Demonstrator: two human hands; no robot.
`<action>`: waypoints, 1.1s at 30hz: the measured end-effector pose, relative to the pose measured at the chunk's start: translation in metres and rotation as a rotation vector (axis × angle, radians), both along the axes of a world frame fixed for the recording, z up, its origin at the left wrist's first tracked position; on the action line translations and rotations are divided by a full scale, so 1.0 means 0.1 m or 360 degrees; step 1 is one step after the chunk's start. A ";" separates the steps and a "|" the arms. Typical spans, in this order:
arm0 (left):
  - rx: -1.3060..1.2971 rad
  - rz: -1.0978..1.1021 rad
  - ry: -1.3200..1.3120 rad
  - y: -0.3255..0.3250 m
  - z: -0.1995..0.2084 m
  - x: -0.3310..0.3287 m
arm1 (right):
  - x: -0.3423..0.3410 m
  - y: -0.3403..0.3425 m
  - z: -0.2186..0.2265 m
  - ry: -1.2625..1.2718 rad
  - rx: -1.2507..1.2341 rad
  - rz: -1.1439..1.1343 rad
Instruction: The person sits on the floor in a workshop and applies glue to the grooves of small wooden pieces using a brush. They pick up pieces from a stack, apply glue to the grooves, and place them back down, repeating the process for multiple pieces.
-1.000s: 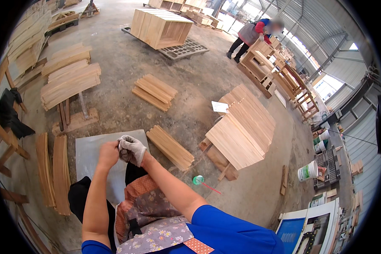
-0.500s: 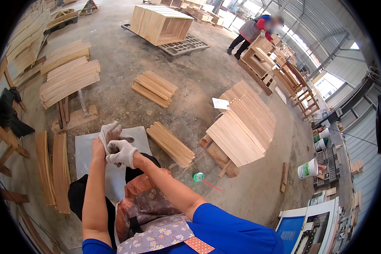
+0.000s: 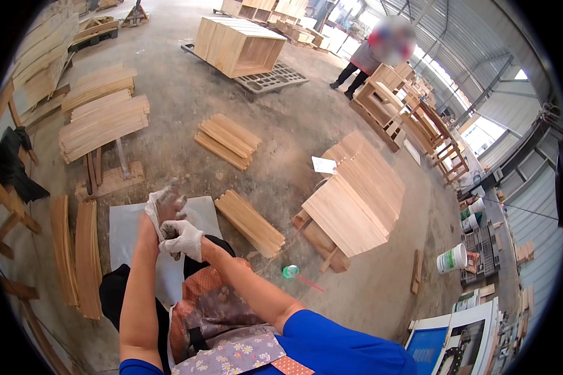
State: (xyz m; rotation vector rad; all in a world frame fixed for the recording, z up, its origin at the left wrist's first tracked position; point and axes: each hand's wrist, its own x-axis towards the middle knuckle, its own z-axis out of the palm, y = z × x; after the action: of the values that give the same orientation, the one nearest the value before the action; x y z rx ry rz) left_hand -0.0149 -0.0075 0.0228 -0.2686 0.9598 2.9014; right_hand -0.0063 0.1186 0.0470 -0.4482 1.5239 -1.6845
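Note:
My left hand [image 3: 169,201] is raised in a white work glove [image 3: 152,209] with a soiled palm, its fingers apart and nothing in it. Below it, my right hand [image 3: 182,240], also in a white glove, is closed at the left wrist and pinches the edge of the left glove. Both hands are above a pale grey sheet [image 3: 126,231] on the floor between my knees. Just right of the sheet lies a stack of narrow wooden strips [image 3: 249,222].
More wooden strips [image 3: 89,259] lie at left. Wooden panels [image 3: 347,215] rest on a low support at right, a green round container [image 3: 290,271] near them. A wooden box [image 3: 241,47] stands on a pallet ahead. A co-worker [image 3: 366,59] stands at the far right workbench.
My right hand has slid slightly down toward the left wrist, drawing the glove's edge. The left fingers have spread more. The view has shifted a little.

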 end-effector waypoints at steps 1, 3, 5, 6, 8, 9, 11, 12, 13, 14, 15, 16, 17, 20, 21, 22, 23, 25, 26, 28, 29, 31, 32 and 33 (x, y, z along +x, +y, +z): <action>-0.0123 0.0003 -0.0034 0.03 0.06 -0.01 | -0.01 0.02 -0.02 0.0011 0.0000 0.0017; -0.0373 0.0010 -0.0120 0.11 0.21 0.03 | -0.01 0.05 0.05 0.0020 -0.0011 0.0056; -0.0721 -0.0011 -0.0099 0.05 0.16 0.09 | 0.11 0.01 0.22 0.0071 -0.0001 0.0140; -0.0702 0.0037 -0.0073 0.04 0.17 0.09 | 0.13 0.02 0.26 0.0099 0.0007 0.0169; -0.0664 0.0130 -0.0024 0.02 0.20 0.10 | 0.13 0.03 0.18 0.0064 -0.0012 0.0179; -0.0546 0.0035 0.0037 -0.20 -0.09 0.03 | 0.15 -0.02 0.22 0.0065 -0.0058 0.0229; -0.0399 0.0089 -0.0091 -0.20 -0.18 0.01 | 0.17 -0.03 0.20 0.0043 -0.0071 0.0244; -0.0331 0.0119 -0.0152 -0.21 -0.20 0.00 | 0.18 -0.05 0.20 0.0039 -0.0062 0.0231; -0.0329 0.0088 -0.0084 -0.21 -0.20 0.01 | 0.19 -0.08 0.20 0.0035 -0.0053 0.0219; -0.0263 0.0190 -0.0084 -0.23 -0.18 0.00 | 0.20 -0.11 0.20 0.0031 -0.0045 0.0209; -0.0195 0.0285 -0.0079 -0.21 -0.05 -0.01 | 0.19 -0.12 0.19 -0.0097 -0.0077 0.0139; -0.0128 0.0382 -0.0073 -0.21 0.02 -0.02 | 0.19 -0.12 0.16 -0.0224 -0.0110 0.0071; 0.0079 0.0386 0.0093 -0.31 -0.05 -0.03 | 0.17 -0.13 0.13 -0.0352 -0.0144 0.0005; 0.0428 0.0412 0.0179 -0.28 0.13 0.05 | 0.04 -0.05 -0.27 -0.0909 -0.0320 -0.0281; 0.0423 0.0383 0.0216 -0.23 0.25 0.09 | 0.04 -0.09 -0.30 -0.0929 -0.0289 -0.0237; 0.0412 0.0290 0.0267 -0.21 0.25 0.09 | 0.08 -0.12 -0.33 -0.0942 -0.0277 -0.0197; 0.0403 0.0195 0.0317 -0.18 0.22 0.08 | 0.12 -0.14 -0.35 -0.0955 -0.0265 -0.0160; 0.0361 0.0129 0.0364 -0.16 0.20 0.09 | 0.16 -0.16 -0.30 -0.0951 -0.0264 -0.0105; 0.0324 0.0159 0.0361 -0.16 0.21 0.09 | 0.16 -0.16 -0.28 -0.0936 -0.0278 -0.0087; 0.0304 0.0173 0.0362 -0.14 0.22 0.09 | 0.15 -0.15 -0.27 -0.0929 -0.0285 -0.0051; 0.0321 0.0161 0.0365 -0.12 0.21 0.10 | 0.15 -0.14 -0.27 -0.0939 -0.0277 -0.0031; 0.0348 0.0130 0.0368 -0.11 0.21 0.09 | 0.15 -0.15 -0.28 -0.0924 -0.0234 -0.0028; 0.0362 0.0114 0.0369 -0.11 0.22 0.08 | 0.15 -0.18 -0.31 -0.0899 -0.0196 -0.0043; 0.0379 0.0096 0.0366 -0.11 0.22 0.08 | 0.16 -0.20 -0.33 -0.0876 -0.0155 -0.0061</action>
State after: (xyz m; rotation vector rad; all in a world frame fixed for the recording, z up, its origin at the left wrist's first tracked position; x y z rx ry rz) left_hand -0.0065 -0.0181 0.0453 0.0533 0.6280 3.1132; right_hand 0.0099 0.0986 0.0136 0.0067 1.0549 -1.7321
